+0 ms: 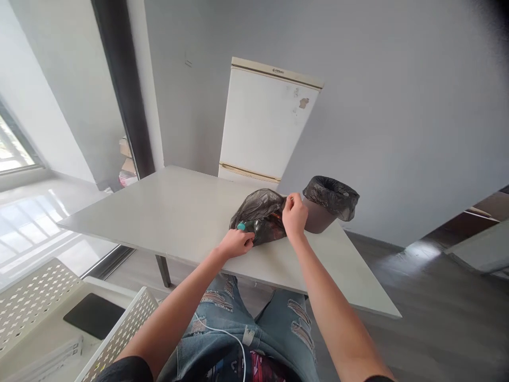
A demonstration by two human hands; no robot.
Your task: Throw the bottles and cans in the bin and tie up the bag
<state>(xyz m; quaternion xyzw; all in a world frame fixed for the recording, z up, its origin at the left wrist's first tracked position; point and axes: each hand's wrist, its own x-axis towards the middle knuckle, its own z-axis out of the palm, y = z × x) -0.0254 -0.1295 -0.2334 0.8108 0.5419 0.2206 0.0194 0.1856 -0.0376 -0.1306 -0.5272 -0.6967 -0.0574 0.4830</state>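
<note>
A dark, see-through garbage bag (259, 204) lies on the white table near its front edge, with shiny items inside that I cannot make out. My left hand (237, 243) is closed on the near left side of the bag, its knuckles upward. Just above those fingers shows a small turquoise round piece (240, 226), like a cap. My right hand (295, 216) pinches the bag's rim on the right, raised a little above the tabletop. Close behind that hand stands a brownish trash bin (319, 216), lined with a black bag (332, 195) folded over its rim.
The white table (178, 207) stretches to the left and right front. Behind it stands a white refrigerator (266, 122) against the grey wall. At the lower left is a white perforated basket (40, 302) with a dark flat item (94, 315) inside. A white cable (222, 331) hangs over my lap.
</note>
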